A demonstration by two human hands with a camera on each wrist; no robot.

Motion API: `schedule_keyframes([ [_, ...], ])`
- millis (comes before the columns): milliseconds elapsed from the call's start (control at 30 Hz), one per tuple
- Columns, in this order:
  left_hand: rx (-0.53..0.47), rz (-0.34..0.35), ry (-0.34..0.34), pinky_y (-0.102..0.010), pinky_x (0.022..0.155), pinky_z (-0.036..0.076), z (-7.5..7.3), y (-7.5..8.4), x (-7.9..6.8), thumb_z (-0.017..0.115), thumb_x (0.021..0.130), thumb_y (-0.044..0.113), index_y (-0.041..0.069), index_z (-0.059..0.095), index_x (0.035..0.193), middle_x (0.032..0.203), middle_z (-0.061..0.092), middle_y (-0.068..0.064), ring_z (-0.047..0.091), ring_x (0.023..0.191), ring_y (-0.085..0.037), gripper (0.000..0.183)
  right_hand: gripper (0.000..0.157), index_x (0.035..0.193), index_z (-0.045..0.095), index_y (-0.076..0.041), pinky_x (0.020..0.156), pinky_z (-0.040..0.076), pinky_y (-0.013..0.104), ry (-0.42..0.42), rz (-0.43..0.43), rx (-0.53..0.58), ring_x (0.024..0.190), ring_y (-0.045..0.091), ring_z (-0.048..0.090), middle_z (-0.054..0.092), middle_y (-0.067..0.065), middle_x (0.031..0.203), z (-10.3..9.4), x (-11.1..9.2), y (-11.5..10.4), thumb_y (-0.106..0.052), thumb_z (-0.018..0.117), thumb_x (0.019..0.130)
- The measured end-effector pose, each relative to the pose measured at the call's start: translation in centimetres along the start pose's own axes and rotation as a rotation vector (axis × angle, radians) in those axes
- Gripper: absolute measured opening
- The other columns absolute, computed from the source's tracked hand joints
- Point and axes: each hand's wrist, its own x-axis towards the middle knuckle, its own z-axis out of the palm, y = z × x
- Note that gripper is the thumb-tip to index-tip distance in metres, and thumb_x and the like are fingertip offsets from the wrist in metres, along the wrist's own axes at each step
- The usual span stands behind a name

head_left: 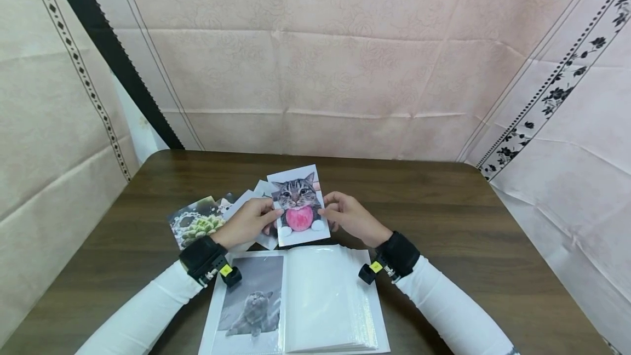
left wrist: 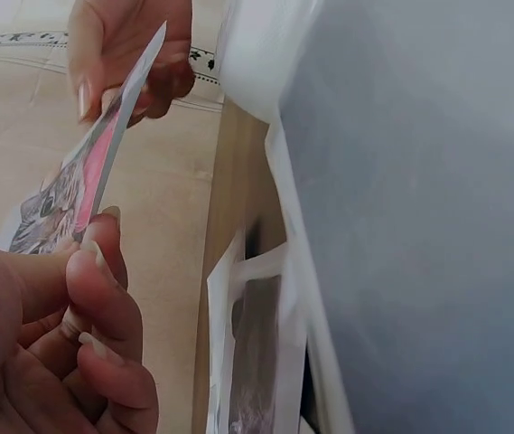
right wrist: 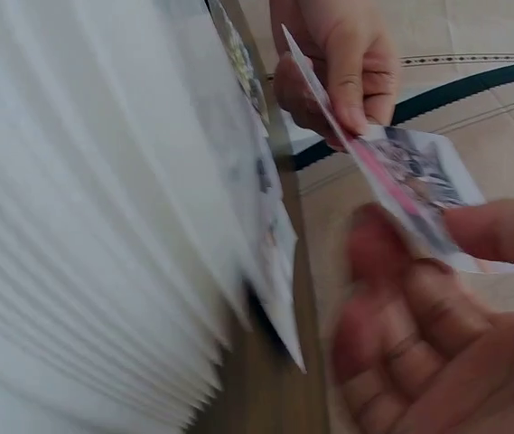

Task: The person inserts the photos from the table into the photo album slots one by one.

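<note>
Both hands hold one photo print (head_left: 299, 205) upright above the table, showing a tabby cat with a pink round thing at its chest. My left hand (head_left: 251, 219) pinches its left edge between thumb and fingers. At the opposite edge, my right hand (head_left: 355, 217) has its thumb on the front and fingers behind, as the right wrist view also shows with the print (right wrist: 410, 176). Below the hands lies an open photo album (head_left: 325, 300). Its left page holds a grey cat photo (head_left: 253, 305); the right-hand page is a blank clear sleeve.
Several loose prints overlap on the table left of the hands, among them a green succulent photo (head_left: 202, 223). The brown wooden table (head_left: 443, 223) extends to both sides. Pale patterned cloth (head_left: 315, 70) hangs behind it.
</note>
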Motion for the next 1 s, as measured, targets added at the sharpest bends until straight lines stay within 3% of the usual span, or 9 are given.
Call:
schedule_keyframes([
  [233,0.020,0.008,0.039,-0.027,0.051,0.039,-0.2,-0.5,0.3,0.050,0.099,0.018,0.008,0.056,0.086,0.068,0.052,-0.007,0.052,0.060,-0.021,0.018,0.038,0.119,0.060,-0.008,0.088,0.048,0.040,-0.137,0.039,-0.166,0.092,0.027,0.058,0.066,0.010,0.101,-0.6,-1.6,0.5,-0.033,0.062,0.091],
  [467,0.007,0.003,0.034,-0.027,0.051,0.037,-0.2,-0.7,0.4,0.050,0.099,0.019,0.007,0.056,0.088,0.068,0.050,-0.008,0.051,0.060,-0.021,0.018,0.030,0.104,0.068,-0.011,0.076,0.044,0.035,-0.240,-0.036,-0.287,0.087,0.020,0.055,0.064,0.004,0.091,-0.1,-2.5,0.4,-0.038,0.062,0.091],
  [667,0.005,0.009,0.032,-0.027,0.052,0.038,-0.2,-0.8,0.3,0.049,0.100,0.019,0.006,0.055,0.088,0.068,0.051,-0.008,0.052,0.062,-0.024,0.019,0.027,0.103,0.071,-0.013,0.078,0.044,0.035,-0.256,-0.059,-0.309,0.089,0.019,0.054,0.065,0.001,0.094,0.1,-3.1,0.2,-0.035,0.062,0.092],
  [1000,0.002,-0.007,0.030,-0.029,0.053,0.036,-0.5,-0.8,0.3,0.045,0.102,0.020,0.005,0.053,0.089,0.069,0.050,-0.008,0.052,0.063,-0.025,0.021,0.022,0.104,0.072,-0.014,0.078,0.046,0.035,-0.214,-0.100,-0.402,0.089,0.019,0.052,0.062,0.000,0.096,0.2,-3.6,0.4,-0.029,0.067,0.089],
])
